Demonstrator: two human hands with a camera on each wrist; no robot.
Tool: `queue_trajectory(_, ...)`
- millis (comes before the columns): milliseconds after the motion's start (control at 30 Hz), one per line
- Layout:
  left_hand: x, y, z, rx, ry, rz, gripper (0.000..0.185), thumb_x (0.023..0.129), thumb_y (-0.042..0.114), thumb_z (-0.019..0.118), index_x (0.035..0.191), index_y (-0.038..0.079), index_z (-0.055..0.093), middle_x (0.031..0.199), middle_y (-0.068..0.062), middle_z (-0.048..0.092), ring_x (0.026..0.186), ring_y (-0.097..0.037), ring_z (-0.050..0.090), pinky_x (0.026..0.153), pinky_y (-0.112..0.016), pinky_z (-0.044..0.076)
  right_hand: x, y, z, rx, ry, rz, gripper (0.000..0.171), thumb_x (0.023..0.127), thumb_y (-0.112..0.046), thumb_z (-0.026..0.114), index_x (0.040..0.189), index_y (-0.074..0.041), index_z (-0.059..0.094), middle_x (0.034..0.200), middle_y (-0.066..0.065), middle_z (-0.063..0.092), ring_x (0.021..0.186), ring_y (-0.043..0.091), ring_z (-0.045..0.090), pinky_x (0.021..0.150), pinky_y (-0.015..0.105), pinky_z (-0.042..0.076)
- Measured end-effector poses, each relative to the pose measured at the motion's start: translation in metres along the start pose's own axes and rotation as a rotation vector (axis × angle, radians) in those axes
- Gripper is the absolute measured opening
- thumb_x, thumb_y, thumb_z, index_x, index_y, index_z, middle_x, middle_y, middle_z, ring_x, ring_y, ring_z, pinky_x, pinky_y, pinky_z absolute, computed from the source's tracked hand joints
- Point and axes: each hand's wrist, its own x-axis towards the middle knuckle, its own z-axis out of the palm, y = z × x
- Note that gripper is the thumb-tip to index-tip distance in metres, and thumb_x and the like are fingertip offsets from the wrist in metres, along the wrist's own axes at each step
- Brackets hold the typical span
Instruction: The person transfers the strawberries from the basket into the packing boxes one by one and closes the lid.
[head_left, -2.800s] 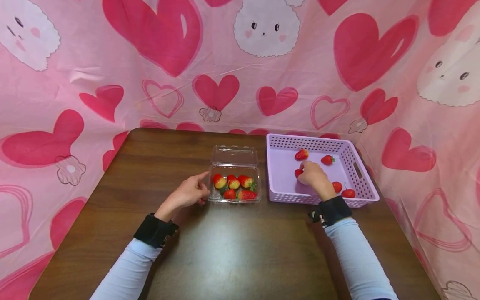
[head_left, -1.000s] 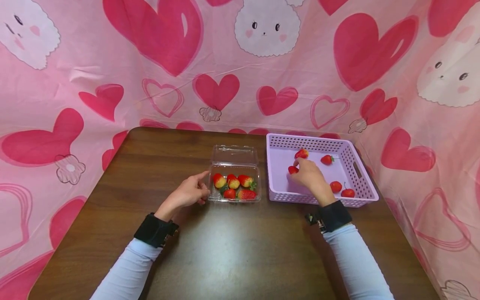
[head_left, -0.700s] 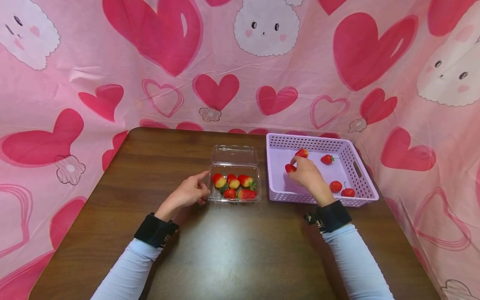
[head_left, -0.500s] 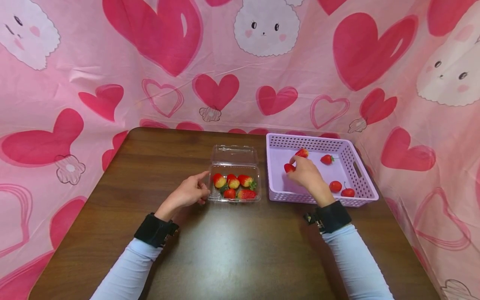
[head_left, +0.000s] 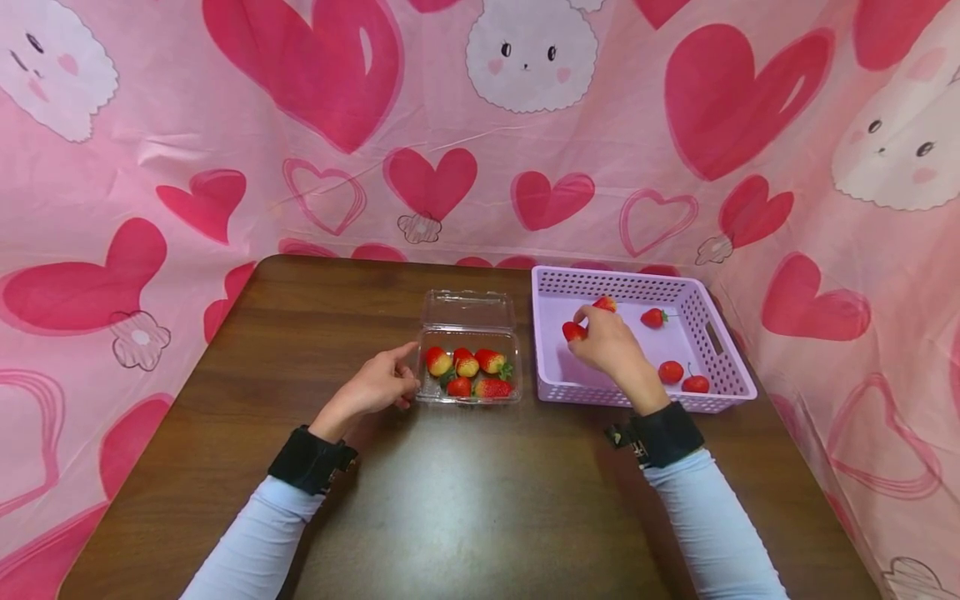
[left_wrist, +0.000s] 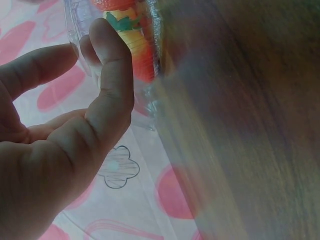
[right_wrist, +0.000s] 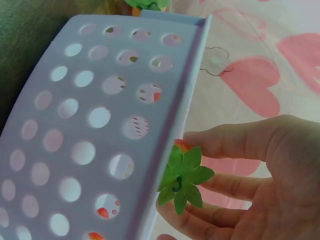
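My right hand pinches 1 strawberry, center-right of frame; lift clear of the basket wall while my left hand touches the clamshell

Both forearms in pale blue sleeves with black wrist straps reach forward, the left hand resting low with index finger extended and thumb apparently pressing, the right hand raised, its fingers curled in a pinch.

Red strawberries with green leaves, lilac basket, dark brown table, pink heart-patterned cloth.
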Motion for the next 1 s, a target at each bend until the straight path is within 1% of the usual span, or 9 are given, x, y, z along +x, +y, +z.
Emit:
queue_trajectory(233, 0.0, 0.0, 0.0, 0.006, 0.0, 0.012, 0.075, 0.099, -0.001, 0.064, 0.164, -0.002, 0.027, 0.085, -0.014, 0.059, 0.07, -0.026, 0.061, 0.074, -0.041, 0.062, -0.002, -0.007, 0.0, 0.003, 0.016, -0.012, 0.038, 0.088, -0.013, 0.073, 0.122, 0.002, 0.063, 0.103, 0.02, 0.067, 0.09, 0.036, 0.06, 0.085, 0.051, 0.053)
queue_trajectory(433, -0.001, 0.0, 0.0, 0.001, 0.001, 0.005, 0.074, 0.099, -0.001, 0.063, 0.164, -0.001, 0.027, 0.085, -0.014, 0.059, 0.07, -0.027, 0.061, 0.075, -0.042, 0.062, -0.003, -0.01, 0.004, 0.007, 0.021, -0.038, 0.036, 0.088, -0.012, 0.073, 0.12, 0.002, 0.064, 0.1, 0.02, 0.068, 0.087, 0.035, 0.06, 0.084, 0.051, 0.053)
queue_trajectory(833, -0.001, 0.001, 0.0, 0.0, 0.003, 0.01, 0.074, 0.099, 0.0, 0.063, 0.164, -0.001, 0.028, 0.085, -0.014, 0.059, 0.071, -0.027, 0.061, 0.075, -0.042, 0.062, -0.006, -0.022, 0.007, 0.029, 0.024, -0.051, 0.038, 0.089, -0.013, 0.075, 0.122, 0.002, 0.064, 0.103, 0.02, 0.069, 0.088, 0.034, 0.061, 0.085, 0.05, 0.055)
queue_trajectory(1000, -0.001, 0.0, 0.0, -0.002, 0.002, 0.007, 0.074, 0.099, 0.0, 0.062, 0.164, -0.001, 0.028, 0.086, -0.014, 0.059, 0.071, -0.027, 0.061, 0.075, -0.042, 0.062, -0.007, -0.027, 0.007, 0.025, 0.028, -0.077, 0.037, 0.088, -0.013, 0.075, 0.121, 0.002, 0.065, 0.099, 0.018, 0.069, 0.085, 0.033, 0.06, 0.082, 0.049, 0.054)
